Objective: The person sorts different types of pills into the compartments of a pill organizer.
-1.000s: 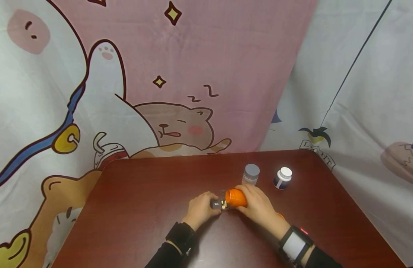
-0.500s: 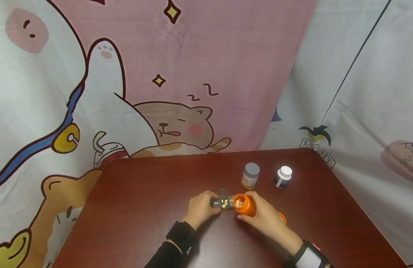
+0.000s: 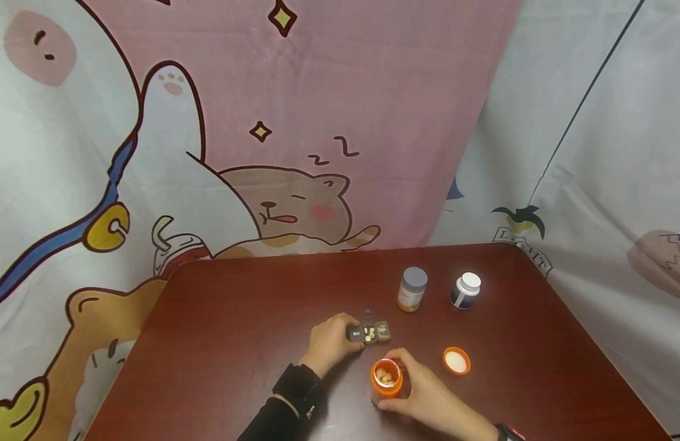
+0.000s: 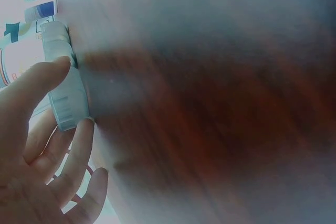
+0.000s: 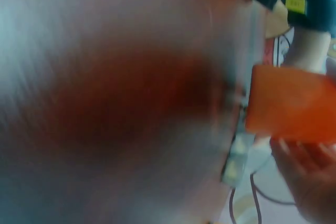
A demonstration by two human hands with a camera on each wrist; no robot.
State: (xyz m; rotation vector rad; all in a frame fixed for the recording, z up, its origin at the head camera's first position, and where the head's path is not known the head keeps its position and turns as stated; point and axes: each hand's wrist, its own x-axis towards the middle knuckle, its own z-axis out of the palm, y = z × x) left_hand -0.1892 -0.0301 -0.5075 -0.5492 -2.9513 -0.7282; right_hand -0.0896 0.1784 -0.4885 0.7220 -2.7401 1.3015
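My left hand pinches the near end of a small pill organizer between thumb and fingers, seen also as a pale case in the left wrist view. One lid stands up, and pale tablets lie in its uncovered compartment. To the right and nearer the front, my right hand grips an uncapped orange pill bottle from its right side. The bottle is upright, its mouth facing up with tan tablets inside. In the right wrist view the bottle looms large and blurred.
The orange cap lies white inside up, right of my right hand. Farther back stand a grey-lidded bottle and a white-capped dark bottle. A printed curtain hangs behind the brown table.
My right hand has tilted the orange bottle from over the pill organizer to upright and brought it down toward the front. The orange cap now shows fully. My left hand stays in place.
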